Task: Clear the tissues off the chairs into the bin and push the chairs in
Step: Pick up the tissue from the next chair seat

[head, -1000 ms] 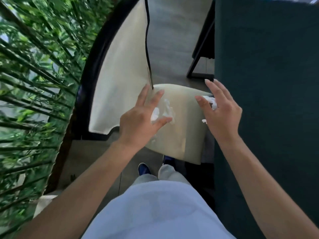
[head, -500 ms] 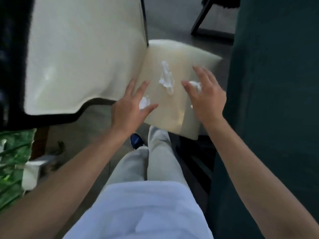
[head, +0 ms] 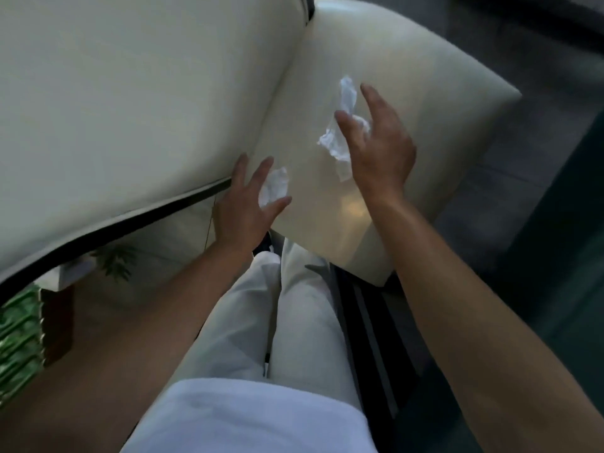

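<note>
One chair seat [head: 425, 103] below you.
Left grip [head: 243, 207] open round a small tissue [head: 276, 186]; right grip [head: 379, 148] on long tissue [head: 347, 89]: cannot tell.

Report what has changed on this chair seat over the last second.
The right hand has moved from the seat's right edge to the long crumpled white tissue in the middle, and its thumb and fingers now curl round it. The left hand stays spread over the small white tissue wad, not closed on it. The cream leather chair seat and both tissues have stayed put.
</note>
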### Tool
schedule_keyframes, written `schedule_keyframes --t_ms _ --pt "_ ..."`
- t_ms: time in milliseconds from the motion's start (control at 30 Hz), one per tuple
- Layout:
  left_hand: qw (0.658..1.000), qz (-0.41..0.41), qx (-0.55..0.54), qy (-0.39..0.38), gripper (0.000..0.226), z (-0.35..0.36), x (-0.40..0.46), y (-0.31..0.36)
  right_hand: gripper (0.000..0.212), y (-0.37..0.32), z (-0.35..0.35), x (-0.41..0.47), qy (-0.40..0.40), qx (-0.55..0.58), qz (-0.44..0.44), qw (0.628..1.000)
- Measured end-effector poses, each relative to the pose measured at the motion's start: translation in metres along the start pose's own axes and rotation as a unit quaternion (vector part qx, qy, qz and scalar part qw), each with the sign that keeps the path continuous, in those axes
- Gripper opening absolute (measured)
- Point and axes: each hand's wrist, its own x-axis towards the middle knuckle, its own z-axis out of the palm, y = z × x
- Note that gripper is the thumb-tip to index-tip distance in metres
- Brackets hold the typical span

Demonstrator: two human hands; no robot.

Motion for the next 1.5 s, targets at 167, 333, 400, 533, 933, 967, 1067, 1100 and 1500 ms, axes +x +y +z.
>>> schedule_keyframes --t_ms 167,333,400,533,933,967,1067,1100,1500 --pt "1.0 -0.013 0.0 -0.027 0.075 0.027 0.012 -0.01 0.068 0.019 0.039 0.026 -0.052 -0.086 -0.044 0.994" --pt "0.999 -0.003 0.0 -0.032 0.079 0.041 0.021 -0.005 0.066 0.034 0.058 0.026 -0.079 -0.175 -0.044 0.98" --pt "0.999 0.0 -0.01 -0.042 0.082 0.046 0.023 -0.003 0.065 0.039 0.064 0.022 -0.095 -0.193 -0.042 0.976" --pt "0.998 -0.005 -0.001 -0.057 0.092 0.055 0.03 -0.002 0.071 0.051 0.068 0.009 -0.131 -0.224 -0.072 0.963" --pt "0.999 -0.006 -0.037 -0.032 0.056 0.03 0.048 -0.004 0.058 0.054 0.07 0.006 -0.189 -0.198 -0.091 0.958" --pt "0.998 -0.005 -0.054 -0.029 0.058 0.027 0.047 -0.003 0.054 0.053 0.068 0.004 -0.191 -0.197 -0.092 0.957" --pt "0.994 0.026 -0.104 -0.013 0.048 0.01 0.04 0.003 0.027 0.047 0.058 -0.004 -0.186 -0.204 -0.108 0.955" --pt "0.993 0.039 -0.113 -0.007 0.045 0.004 0.037 0.005 0.023 0.044 0.053 -0.007 -0.178 -0.207 -0.111 0.955" --pt "0.987 0.124 -0.099 0.013 0.041 -0.098 -0.039 0.019 0.036 -0.028 -0.045 -0.084 -0.119 -0.122 -0.099 0.98"
